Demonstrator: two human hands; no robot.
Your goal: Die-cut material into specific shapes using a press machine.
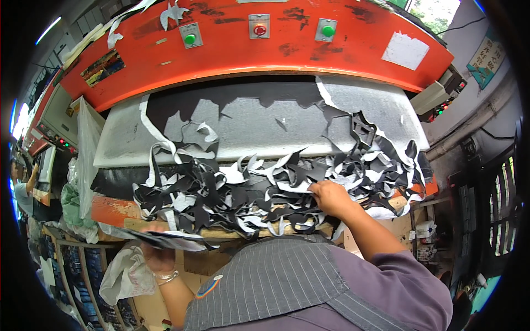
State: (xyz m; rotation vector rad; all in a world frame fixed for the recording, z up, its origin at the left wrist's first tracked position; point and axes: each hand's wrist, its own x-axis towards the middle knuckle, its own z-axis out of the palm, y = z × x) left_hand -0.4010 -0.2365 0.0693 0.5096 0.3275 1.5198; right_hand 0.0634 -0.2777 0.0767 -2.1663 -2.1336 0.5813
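My left hand (159,258), with a bracelet at the wrist, is closed around a thin stack of flat dark cut pieces (175,240) at the lower left. Over the heap of black and white scrap strips (243,193), my right hand (333,199) pinches a pale-edged strip (295,188). Its fingertips are partly hidden among the scraps. Behind the heap lies a whitish cutting board (259,129). A black sheet remnant (232,94) with a jagged cut edge covers the board's far part.
A large red-orange press beam (226,49) spans the far side, with two green buttons and one red one. At left hang plastic bags (88,160); a white sack (130,276) sits below. Another person (25,190) works at far left. Control boxes (441,96) stand at right.
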